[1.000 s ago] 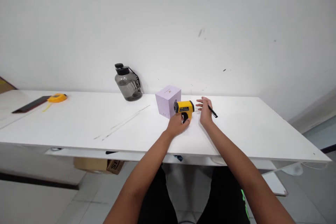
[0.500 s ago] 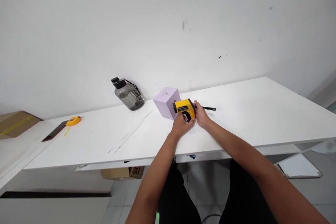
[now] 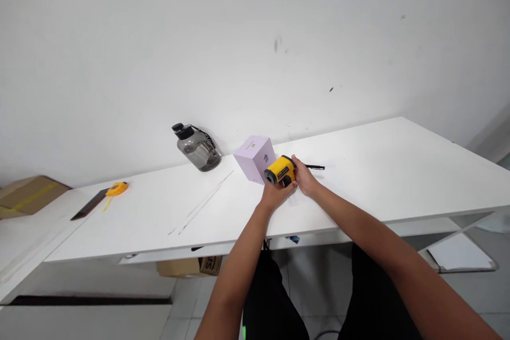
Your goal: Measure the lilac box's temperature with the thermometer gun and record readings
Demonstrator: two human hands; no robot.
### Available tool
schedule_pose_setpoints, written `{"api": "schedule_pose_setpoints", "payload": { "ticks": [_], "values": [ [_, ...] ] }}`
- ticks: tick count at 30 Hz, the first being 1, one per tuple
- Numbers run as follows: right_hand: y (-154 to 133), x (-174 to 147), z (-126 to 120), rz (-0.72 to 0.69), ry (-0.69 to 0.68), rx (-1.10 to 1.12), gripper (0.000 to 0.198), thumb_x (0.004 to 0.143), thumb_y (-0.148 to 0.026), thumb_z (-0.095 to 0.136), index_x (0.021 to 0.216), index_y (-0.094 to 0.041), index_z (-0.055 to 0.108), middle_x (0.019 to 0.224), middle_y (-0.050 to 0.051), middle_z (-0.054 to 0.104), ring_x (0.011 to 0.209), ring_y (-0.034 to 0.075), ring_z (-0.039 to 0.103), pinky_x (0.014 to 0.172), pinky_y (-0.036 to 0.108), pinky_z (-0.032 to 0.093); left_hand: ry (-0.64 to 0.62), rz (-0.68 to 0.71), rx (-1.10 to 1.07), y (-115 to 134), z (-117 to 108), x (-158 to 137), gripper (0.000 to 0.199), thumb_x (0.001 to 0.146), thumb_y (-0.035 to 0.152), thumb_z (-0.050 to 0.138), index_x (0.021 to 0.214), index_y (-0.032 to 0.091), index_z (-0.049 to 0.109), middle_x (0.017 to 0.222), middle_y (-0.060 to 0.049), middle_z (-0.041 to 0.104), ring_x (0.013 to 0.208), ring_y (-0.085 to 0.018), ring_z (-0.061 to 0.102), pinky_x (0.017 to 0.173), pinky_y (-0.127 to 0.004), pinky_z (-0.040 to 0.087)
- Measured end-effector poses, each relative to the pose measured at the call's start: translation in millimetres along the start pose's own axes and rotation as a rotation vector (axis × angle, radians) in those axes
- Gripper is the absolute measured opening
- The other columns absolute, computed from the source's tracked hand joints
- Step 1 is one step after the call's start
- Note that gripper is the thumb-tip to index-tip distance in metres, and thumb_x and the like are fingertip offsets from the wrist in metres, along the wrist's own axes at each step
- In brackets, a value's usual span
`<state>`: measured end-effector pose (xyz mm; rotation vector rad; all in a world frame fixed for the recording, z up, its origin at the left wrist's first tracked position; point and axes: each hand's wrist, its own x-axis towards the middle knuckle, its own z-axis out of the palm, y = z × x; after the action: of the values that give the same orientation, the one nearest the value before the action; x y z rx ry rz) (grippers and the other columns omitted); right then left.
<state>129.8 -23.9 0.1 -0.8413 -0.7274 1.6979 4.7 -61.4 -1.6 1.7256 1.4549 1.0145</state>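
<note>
A yellow and black infrared thermometer (image 3: 281,168) with a pistol shape is held over the table by both hands. Its black front end faces left and toward me. My left hand (image 3: 275,195) is closed round the handle, the thumb against its rear side. Fingers of my right hand (image 3: 305,177) press on the back end of the thermometer. Just behind it stands a lilac box (image 3: 249,162), partly covered by the thermometer. A black pen (image 3: 316,167) lies right of my right hand, its near end hidden by the hand.
A grey water bottle (image 3: 198,150) leans against the wall, left of the box. Farther left are a yellow tape measure (image 3: 117,188), a dark flat strip (image 3: 90,204) and a cardboard box (image 3: 32,196). The white table (image 3: 398,170) has its front edge before my legs.
The thermometer has turned so that its front end shows more toward me and tips lower. Both hands stay on it. The whole view has shifted slightly.
</note>
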Motion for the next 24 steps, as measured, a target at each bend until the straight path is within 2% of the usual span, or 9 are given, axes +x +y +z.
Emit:
{"api": "schedule_pose_setpoints", "payload": {
  "ticks": [3,11,15,20,24],
  "values": [
    [1.5,1.1,-0.4,-0.001,0.010,0.036,0.037,0.091,-0.057,0.055,0.090,-0.022,0.067,0.082,0.003,0.072,0.083,0.020,0.067,0.072,0.029,0.054,-0.007,0.000,-0.020,0.2,0.4,-0.4,0.043,0.075,0.027,0.079,0.114,0.016,0.065,0.101,-0.008,0.071,0.084,-0.017,0.065,0.075,-0.031,0.056],
    [8.1,7.6,-3.8,-0.055,-0.033,0.054,0.038,0.085,-0.062,0.062,0.087,-0.024,0.064,0.078,0.000,0.070,0.080,0.019,0.067,0.071,0.030,0.054,0.015,0.005,0.026,2.4,0.4,-1.0,0.040,0.073,0.026,0.080,0.109,0.016,0.067,0.098,-0.007,0.072,0.082,-0.018,0.065,0.071,-0.031,0.056],
    [8.5,6.5,-3.5,-0.076,-0.045,0.021,0.042,0.082,-0.066,0.062,0.087,-0.024,0.063,0.080,0.001,0.071,0.081,0.020,0.067,0.070,0.031,0.054,0.018,0.034,0.007,-0.8,1.8,0.3,0.043,0.073,0.026,0.079,0.113,0.017,0.066,0.104,-0.007,0.073,0.087,-0.019,0.068,0.077,-0.032,0.057],
    [6.3,3.8,-3.4,-0.078,-0.018,-0.060,0.046,0.081,-0.070,0.061,0.086,-0.024,0.063,0.079,0.001,0.070,0.082,0.021,0.067,0.068,0.031,0.054,0.026,0.037,0.019,-5.9,2.7,1.5,0.044,0.074,0.028,0.080,0.114,0.019,0.066,0.106,-0.007,0.072,0.092,-0.021,0.069,0.083,-0.034,0.058],
    [6.1,4.5,-4.3,-0.063,0.012,-0.013,0.042,0.081,-0.065,0.064,0.088,-0.024,0.064,0.081,0.001,0.069,0.082,0.020,0.066,0.069,0.030,0.054,0.025,0.046,0.050,-4.8,1.1,0.5,0.042,0.074,0.033,0.080,0.111,0.019,0.067,0.100,-0.007,0.072,0.088,-0.021,0.068,0.078,-0.034,0.057]
  ]
}}
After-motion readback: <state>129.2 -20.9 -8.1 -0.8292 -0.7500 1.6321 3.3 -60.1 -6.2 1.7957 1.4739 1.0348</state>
